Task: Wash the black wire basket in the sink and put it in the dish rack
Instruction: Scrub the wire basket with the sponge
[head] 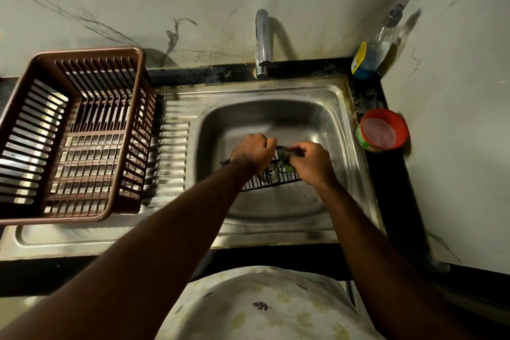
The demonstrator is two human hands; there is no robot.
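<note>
We hold the black wire basket (271,178) over the middle of the sink (342,107), tilted so that its near wire side faces us. Our left hand (252,150) is closed around the basket's far rim at its left end. Our right hand (310,163) is curled around a green scrub pad (285,160) and presses it against the wires at the right end of the rim. The step in hand appears to be scrubbing; no rinsing is under way, since no water can be seen leaving the tap (262,44).

The brown dish rack (74,130) stands on the ribbed drainboard to the left of the bowl, well apart from the basket. A red-lidded tub (382,130) sits on the right edge of the counter, and a clear bottle (372,50) stands in the far right corner.

Hazards from this position:

- Slip. Wet, soapy wire offers little purchase. If the left hand loosens while the right hand pushes, the basket may drop into the bowl.
- Snagging. The pad can catch on wire ends or crossings and tear, or pull the basket out of line.
- Missed areas. Much of the basket is hidden behind both hands; we cannot tell whether its far wires are clean.
- Carry-over. Moving the basket left without rinsing would bring soap into the rack.
- Collision. A wide swing to the right could knock the tub.
</note>
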